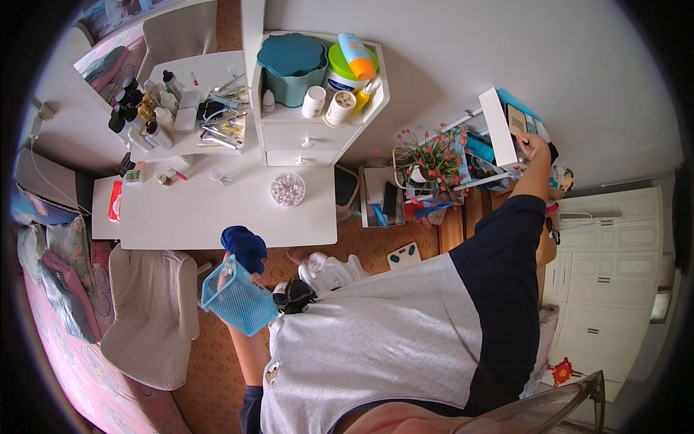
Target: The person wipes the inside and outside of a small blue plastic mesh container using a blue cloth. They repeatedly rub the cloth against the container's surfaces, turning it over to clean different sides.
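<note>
My left hand (230, 257) is at the far rim of a light blue mesh plastic basket (243, 298), mostly hidden by it, and holds it tilted at my left side. Dark blue cloth (243, 247) bunches up at the same rim. Stretched out to the far right, my right hand (533, 146) has its fingers drawn together over a white-sided bin (499, 129) on a rack. The fingertips meet the near edge of a tan-framed flat packet (517, 121) in that bin. Whether they grip it is too small to make out.
A white dressing table (238, 217) bears a round tub of cotton swabs (288, 189), bottles and cosmetics. Beside it stands a drawer unit (303, 142) with tubs on top. A flowering plant (428, 165) fronts the rack. A chair (148, 311) and scale (403, 256) stand on the floor.
</note>
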### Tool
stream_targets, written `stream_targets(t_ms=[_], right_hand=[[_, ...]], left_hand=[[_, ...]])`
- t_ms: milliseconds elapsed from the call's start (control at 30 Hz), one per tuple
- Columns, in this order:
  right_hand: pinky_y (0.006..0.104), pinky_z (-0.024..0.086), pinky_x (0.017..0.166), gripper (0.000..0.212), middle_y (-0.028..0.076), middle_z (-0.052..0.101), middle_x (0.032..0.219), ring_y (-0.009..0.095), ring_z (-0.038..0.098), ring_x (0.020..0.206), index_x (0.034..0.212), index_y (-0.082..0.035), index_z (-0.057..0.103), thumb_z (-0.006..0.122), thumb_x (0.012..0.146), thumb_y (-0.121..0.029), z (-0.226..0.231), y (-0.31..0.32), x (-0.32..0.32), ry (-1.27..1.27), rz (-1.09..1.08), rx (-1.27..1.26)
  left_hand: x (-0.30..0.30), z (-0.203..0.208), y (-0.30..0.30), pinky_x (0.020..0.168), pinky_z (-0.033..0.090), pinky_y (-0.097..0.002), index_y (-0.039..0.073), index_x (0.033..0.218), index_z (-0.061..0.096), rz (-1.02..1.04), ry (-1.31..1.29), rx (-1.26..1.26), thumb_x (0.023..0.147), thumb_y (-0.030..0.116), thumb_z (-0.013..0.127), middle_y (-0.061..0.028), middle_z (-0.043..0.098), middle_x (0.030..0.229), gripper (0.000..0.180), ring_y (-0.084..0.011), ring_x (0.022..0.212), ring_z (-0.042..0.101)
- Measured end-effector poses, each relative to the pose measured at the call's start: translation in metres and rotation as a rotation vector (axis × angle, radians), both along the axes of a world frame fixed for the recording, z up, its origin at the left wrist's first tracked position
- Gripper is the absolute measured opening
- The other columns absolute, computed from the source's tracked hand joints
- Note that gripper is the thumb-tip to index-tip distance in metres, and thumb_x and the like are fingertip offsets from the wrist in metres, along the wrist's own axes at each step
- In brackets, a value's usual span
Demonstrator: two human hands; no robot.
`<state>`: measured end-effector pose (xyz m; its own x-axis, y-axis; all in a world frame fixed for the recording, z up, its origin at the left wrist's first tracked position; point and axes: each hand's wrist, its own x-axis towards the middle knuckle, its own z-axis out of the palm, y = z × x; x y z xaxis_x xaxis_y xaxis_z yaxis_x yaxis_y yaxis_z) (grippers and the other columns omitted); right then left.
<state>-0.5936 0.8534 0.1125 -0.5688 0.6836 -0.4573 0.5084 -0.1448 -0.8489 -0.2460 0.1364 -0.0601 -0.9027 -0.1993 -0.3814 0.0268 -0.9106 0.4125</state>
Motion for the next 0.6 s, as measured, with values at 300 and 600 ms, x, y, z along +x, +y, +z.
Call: stream_targets(t_ms=[300,600], right_hand=[[0.0148,0.049,0.047,0.026,0.008,0.057,0.084,0.013,0.056,0.065,0.091,0.0,0.062,0.077,0.077,-0.017,-0.008,0.055,-0.014,-0.117,0.041,0.2],[0.0209,0.049,0.048,0.022,0.006,0.056,0.083,0.016,0.057,0.064,0.1,-0.006,0.062,0.07,0.081,-0.014,-0.011,0.071,-0.04,-0.249,0.213,0.525]], left_hand=[[-0.001,0.005,0.0,0.053,0.057,-0.0322,-0.002,0.129,0.051,-0.006,0.021,0.015,0.094,0.03,0.051,-0.0108,0.066,0.082,0.047,-0.0232,0.063,0.066],[0.019,0.009,-0.011,0.053,0.057,-0.032,-0.002,0.129,0.051,0.065,0.036,0.032,0.094,0.03,0.051,-0.0107,0.066,0.082,0.048,-0.0233,0.063,0.066]])
